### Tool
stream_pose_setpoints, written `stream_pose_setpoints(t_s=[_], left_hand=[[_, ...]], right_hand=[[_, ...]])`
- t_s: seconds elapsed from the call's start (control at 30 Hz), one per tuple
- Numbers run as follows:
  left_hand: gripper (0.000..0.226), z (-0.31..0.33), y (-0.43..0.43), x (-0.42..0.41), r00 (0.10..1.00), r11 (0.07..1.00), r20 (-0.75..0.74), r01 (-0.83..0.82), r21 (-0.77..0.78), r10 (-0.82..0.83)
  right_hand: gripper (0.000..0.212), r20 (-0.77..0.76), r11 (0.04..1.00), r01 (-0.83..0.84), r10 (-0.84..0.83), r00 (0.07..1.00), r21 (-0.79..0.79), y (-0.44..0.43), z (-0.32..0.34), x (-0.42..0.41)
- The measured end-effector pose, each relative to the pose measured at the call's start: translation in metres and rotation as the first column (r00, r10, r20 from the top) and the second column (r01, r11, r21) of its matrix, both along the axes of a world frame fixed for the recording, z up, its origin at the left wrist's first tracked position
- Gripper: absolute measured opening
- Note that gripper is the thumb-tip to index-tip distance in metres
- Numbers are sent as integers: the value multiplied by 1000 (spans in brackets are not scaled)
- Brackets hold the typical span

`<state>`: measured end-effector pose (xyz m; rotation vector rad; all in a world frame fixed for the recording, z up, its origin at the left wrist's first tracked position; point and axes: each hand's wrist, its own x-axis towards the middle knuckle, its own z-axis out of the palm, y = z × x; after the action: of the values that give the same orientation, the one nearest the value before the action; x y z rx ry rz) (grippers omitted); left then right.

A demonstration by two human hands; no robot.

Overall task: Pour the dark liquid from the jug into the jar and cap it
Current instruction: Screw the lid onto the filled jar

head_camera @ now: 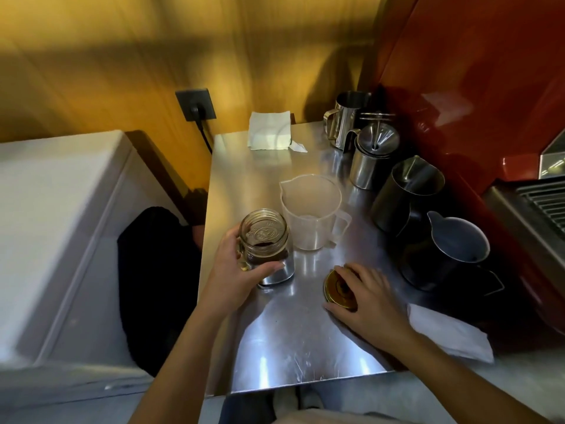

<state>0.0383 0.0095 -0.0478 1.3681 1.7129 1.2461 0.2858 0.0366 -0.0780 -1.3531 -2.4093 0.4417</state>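
The person stands at the near edge of a steel counter [275,332], and both hands are busy. The left hand [235,270] is wrapped around the glass jar [264,240], fingers at the left side and the thumb across the front, low on the glass. The jar stands near the left edge of the counter, and I think this grip is only to keep it steady, because its mouth is open and there is dark liquid [266,255] in its lower part.

Just behind the jar, a little to the right, stands the clear plastic jug [310,209]. It is upright, its handle turns to the right, and it looks empty, or nearly so. So I judge that the pouring is finished and the jug was put aside, where it does not block the hands.

The right hand [367,301] lies on the gold lid [339,290], which is flat on the counter, near and to the right of the jar. The fingers are curved over its right part and the thumb is at its near edge; they touch it, but I cannot tell if they already pinch it firmly. It seems the lid is about to be lifted and brought to the jar.

Farther right, against the red wall, stand several metal pitchers [406,197], well apart from the work. A white cloth [452,335] lies at the near right.
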Motion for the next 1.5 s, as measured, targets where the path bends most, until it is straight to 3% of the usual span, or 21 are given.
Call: stream_pose_setpoints(t_s=[0.2, 0.37, 0.6, 0.9, 1.2, 1.37, 1.5], left_hand=[[80, 2, 1, 0, 1000, 1000, -19, 8, 9, -7], [75, 5, 0, 2, 998, 1000, -70, 8, 27, -6], [72, 12, -4, 7, 1000, 1000, -6, 3, 17, -3], [66, 12, -4, 11, 997, 999, 78, -20, 29, 18], [72, 9, 0, 9, 990, 1000, 141, 9, 0, -9], [77, 16, -1, 8, 973, 1000, 229, 22, -13, -19], [76, 17, 0, 8, 977, 999, 211, 19, -30, -12]], right_hand=[[58, -280, 1000, -30, 30, 960, 3, 16, 51, -12], [54, -382, 988, -106, 142, 913, 114, 25, 94, -41], [61, -348, 972, -224, 235, 908, 71, 33, 107, -88], [62, -72, 919, -386, 392, 917, 86, 50, 95, -108], [59, 57, 819, -574, 572, 819, 29, 68, 103, -109], [54, -56, 778, -623, 620, 782, -78, 73, 109, -106], [51, -67, 713, -692, 689, 722, -117, 76, 122, -110]])
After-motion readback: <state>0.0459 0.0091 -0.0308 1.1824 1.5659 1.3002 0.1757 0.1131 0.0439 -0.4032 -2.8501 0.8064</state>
